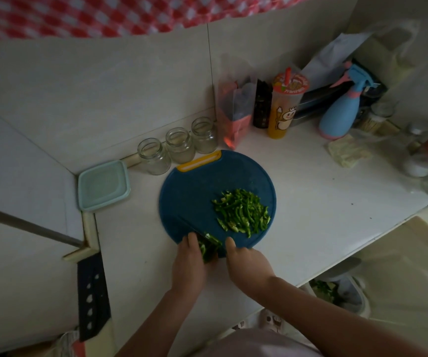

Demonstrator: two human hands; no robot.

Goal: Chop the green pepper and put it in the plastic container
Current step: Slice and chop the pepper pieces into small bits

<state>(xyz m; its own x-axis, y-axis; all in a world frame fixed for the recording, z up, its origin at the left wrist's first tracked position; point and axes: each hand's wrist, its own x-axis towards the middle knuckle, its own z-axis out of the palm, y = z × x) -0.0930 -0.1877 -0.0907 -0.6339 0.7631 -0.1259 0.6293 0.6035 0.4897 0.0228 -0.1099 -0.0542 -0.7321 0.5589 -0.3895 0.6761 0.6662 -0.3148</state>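
Note:
A round blue cutting board (195, 191) lies on the white counter. A pile of chopped green pepper strips (242, 212) covers its right half. At the board's near edge my left hand (188, 266) presses down on an uncut piece of green pepper (207, 249). My right hand (247, 262) is closed beside it, apparently on the handle of a dark knife (189, 229); the blade slants across the pepper and is hard to tell from the board. The pale teal plastic container (103, 185) sits lidded in the counter's left corner, away from both hands.
Three empty glass jars (178, 145) stand along the wall behind the board. A drink cup (283, 106), a dark bottle (261, 105), a blue spray bottle (341, 109) and bags crowd the back right. A black blade with holes (92, 292) rests at the lower left.

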